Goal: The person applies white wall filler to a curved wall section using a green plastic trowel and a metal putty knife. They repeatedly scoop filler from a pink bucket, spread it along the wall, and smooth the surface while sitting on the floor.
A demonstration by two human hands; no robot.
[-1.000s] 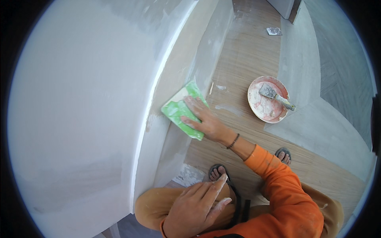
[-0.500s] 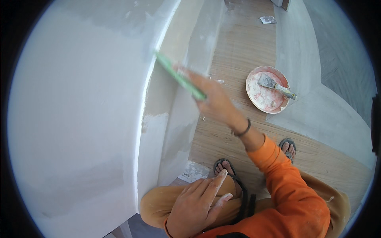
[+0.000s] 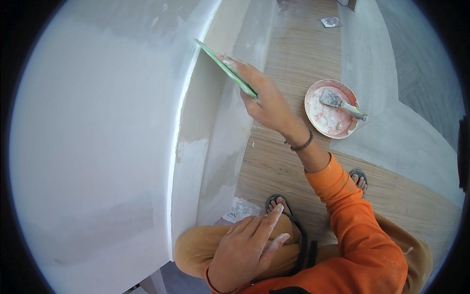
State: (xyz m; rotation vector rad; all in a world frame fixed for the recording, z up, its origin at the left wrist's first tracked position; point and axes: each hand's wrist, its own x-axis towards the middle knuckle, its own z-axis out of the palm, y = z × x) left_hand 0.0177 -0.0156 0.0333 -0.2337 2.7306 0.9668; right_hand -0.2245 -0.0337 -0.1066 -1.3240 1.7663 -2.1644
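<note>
My right hand [image 3: 271, 100] grips a thin green flat spreader [image 3: 226, 68], seen nearly edge-on. Its far tip meets the bright white corner edge [image 3: 182, 103] of a pale grey-white wall [image 3: 88, 161], or sits very close to it. White smears mark the fingers that press along the spreader's side. Down on my bent left knee [image 3: 191, 250] rests my left hand [image 3: 245, 252], fingers stretched out and holding nothing. White paste coats its index fingertip and thumb.
On the wood-look floor [image 3: 289, 161], to the right, a shallow round pan [image 3: 313, 123] holds whitish-pink paste, with a putty knife [image 3: 334, 100] lying across it. A small smeared plate [image 3: 331, 22] lies farther off. A paste-spotted piece [image 3: 241, 209] lies beside my left foot.
My right hand has moved up and away along the wall's corner edge, carrying the green spreader. My left hand stays on the knee.
</note>
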